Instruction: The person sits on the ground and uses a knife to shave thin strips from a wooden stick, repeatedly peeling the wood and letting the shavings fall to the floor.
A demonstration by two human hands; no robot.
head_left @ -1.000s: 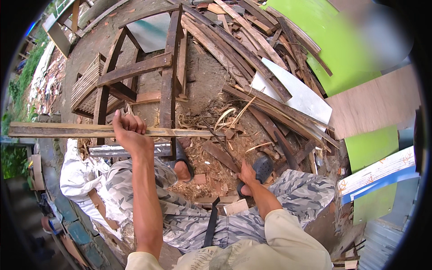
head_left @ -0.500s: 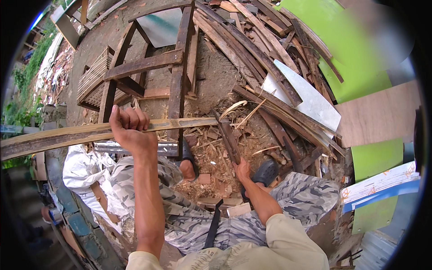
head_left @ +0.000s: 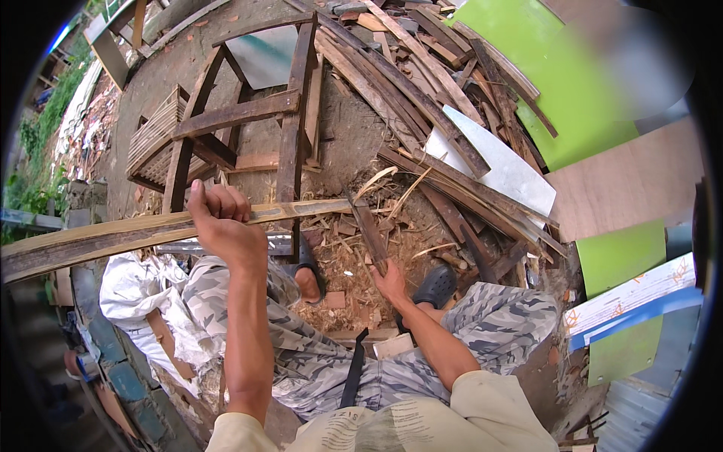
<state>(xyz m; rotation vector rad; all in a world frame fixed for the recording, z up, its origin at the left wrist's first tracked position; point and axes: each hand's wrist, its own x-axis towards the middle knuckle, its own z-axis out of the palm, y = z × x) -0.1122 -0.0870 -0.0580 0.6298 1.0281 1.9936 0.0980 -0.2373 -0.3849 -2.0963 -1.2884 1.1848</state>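
Note:
A long strip of wood (head_left: 113,232), yellowish with dark patches, runs from the left edge to the middle of the view. My left hand (head_left: 222,215) is closed over it, knuckles up. My right hand (head_left: 390,282) grips a machete-like tool with a broad, dark brown blade (head_left: 369,232). Its far end meets the right end of the strip; I cannot tell whether it cuts into the wood. The handle is mostly hidden in my fingers. Thin pale shavings (head_left: 374,179) curl up beyond the blade.
A dark wooden frame (head_left: 233,113) stands beyond the strip, with a slatted piece (head_left: 158,143) beside it. Old boards (head_left: 407,83) lie heaped at the far right, near green panels (head_left: 520,83). Wood chips (head_left: 354,279) cover the ground between my feet. A white sack (head_left: 135,294) lies left.
The surroundings have shifted slightly left in the view. My right hand and the blade have moved a little left. My left hand keeps its hold on the strip.

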